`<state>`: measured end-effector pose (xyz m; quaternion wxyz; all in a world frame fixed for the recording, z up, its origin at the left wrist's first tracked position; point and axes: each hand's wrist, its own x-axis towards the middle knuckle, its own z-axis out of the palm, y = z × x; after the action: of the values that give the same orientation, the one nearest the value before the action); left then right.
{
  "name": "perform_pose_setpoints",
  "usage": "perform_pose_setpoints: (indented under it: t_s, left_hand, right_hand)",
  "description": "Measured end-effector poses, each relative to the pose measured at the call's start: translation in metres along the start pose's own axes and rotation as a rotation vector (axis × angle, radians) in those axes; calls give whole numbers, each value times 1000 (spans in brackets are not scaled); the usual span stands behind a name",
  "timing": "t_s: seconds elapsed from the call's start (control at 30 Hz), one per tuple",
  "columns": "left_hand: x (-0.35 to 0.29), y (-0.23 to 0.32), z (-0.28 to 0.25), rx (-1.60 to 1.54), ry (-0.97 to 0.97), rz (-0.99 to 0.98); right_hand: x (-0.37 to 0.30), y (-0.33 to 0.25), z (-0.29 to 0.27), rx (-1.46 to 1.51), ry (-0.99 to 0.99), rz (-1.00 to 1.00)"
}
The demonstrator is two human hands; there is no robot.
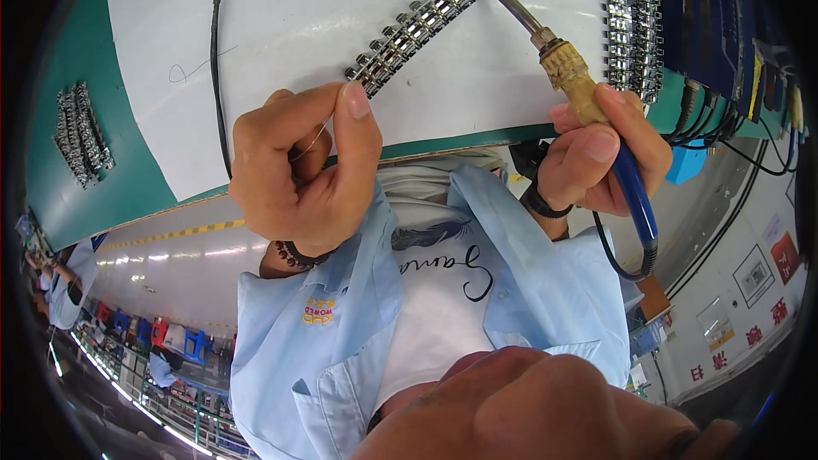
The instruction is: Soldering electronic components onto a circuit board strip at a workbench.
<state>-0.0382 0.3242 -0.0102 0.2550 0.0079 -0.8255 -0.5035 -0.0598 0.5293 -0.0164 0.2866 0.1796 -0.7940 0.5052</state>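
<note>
Soldering iron (pixel 565 66) with a dark blue handle, a tan collar and a slim metal shaft, held in a person's right hand (pixel 603 152). The right grip is closed around it, thumb and fingers wrapping the handle and collar. The shaft slants up and leftward, and its tip meets the far end of a connector strip (pixel 417 27), a long row of small, shiny metal pieces lying diagonally over a sheet of white paper (pixel 281 30).

At the strip's near end is the left hand (pixel 302 166). Its grip is pressed together, thumb against index finger, pinching a thin silvery wire (pixel 313 140) that trails back over the curled fingers. I cannot tell whether it also holds the strip.

The paper covers much of a green desk (pixel 128 111). Right of the iron, more metal strips (pixel 632 34) are packed side by side; at far left, a small cluster of similar strips (pixel 83 135) rests on the green surface. A black cable (pixel 217 43) crosses the paper's left part and passes behind the left hand. The person wears a light blue shirt (pixel 319 353), a beaded bracelet (pixel 298 255) and a black wristband (pixel 545 203).
</note>
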Motion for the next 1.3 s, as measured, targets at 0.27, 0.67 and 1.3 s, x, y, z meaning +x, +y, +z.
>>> perform_pose_setpoints:
  t_s: [0.27,0.67,1.3]
  left_hand:
    - [2,1,1,22,-44,-18]
    - [0,1,3,3,31,-15]
    - [1,2,2,32,12,-2]
  right_hand:
    - [2,5,0,7,3,-50]
    - [-1,1,-12,-72,-71,-176]
    - [-6,6,-8,-7,-107,-170]
